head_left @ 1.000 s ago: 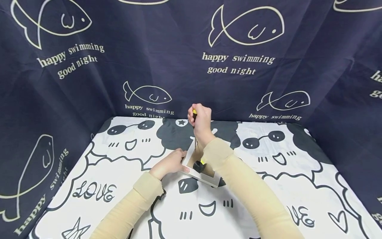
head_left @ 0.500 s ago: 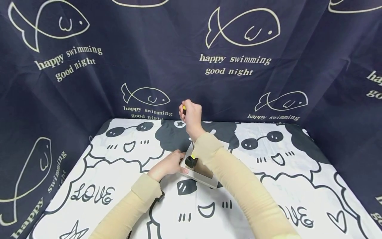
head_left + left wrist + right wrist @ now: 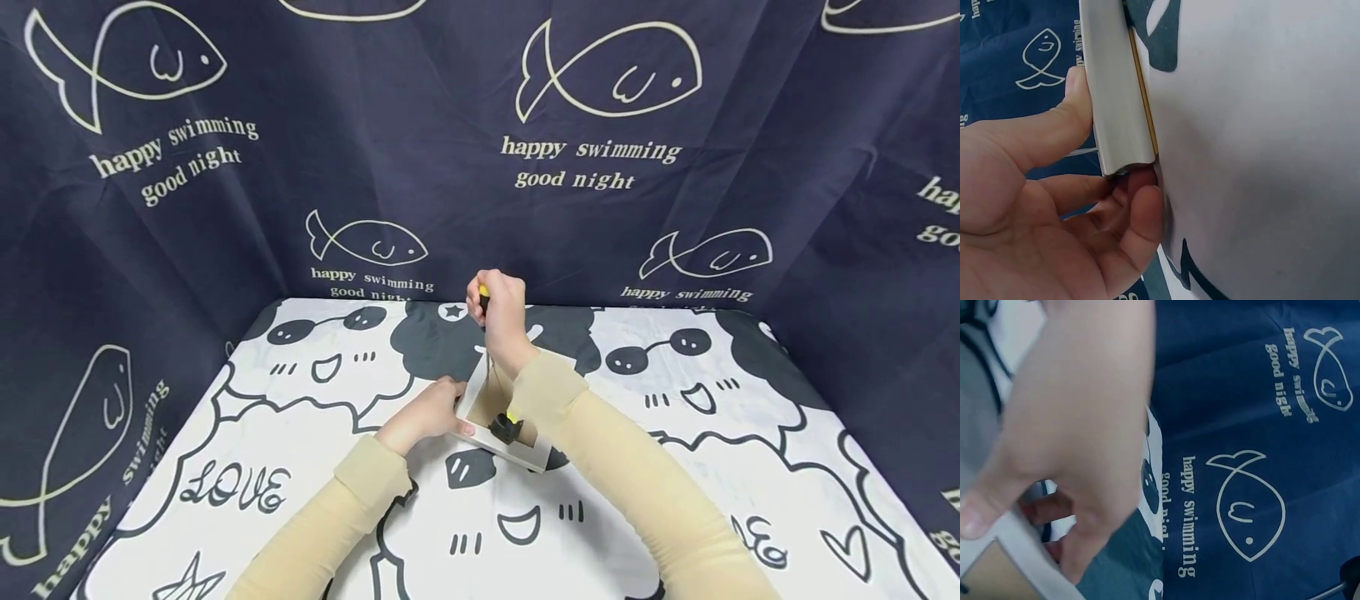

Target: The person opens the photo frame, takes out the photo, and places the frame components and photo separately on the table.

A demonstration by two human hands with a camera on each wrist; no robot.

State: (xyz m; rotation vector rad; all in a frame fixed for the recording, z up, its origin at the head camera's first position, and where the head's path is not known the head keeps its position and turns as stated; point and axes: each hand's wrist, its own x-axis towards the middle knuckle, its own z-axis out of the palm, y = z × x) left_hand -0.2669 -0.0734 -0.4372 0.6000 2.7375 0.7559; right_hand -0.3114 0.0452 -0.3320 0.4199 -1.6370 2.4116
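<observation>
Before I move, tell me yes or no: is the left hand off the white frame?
No, the left wrist view shows the left hand gripping the white frame at its end.

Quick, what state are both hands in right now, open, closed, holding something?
Left hand: closed on the edge of the white frame.
Right hand: closed, holding a thin-shafted yellow-and-black tool.

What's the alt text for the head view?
A person's right grip holds a black-and-yellow tool pointing down toward a white frame, whose near-left corner the left grip pinches. The frame rests on a cloth printed with cartoon faces; a navy curtain with pale fish outlines hangs behind.
</observation>
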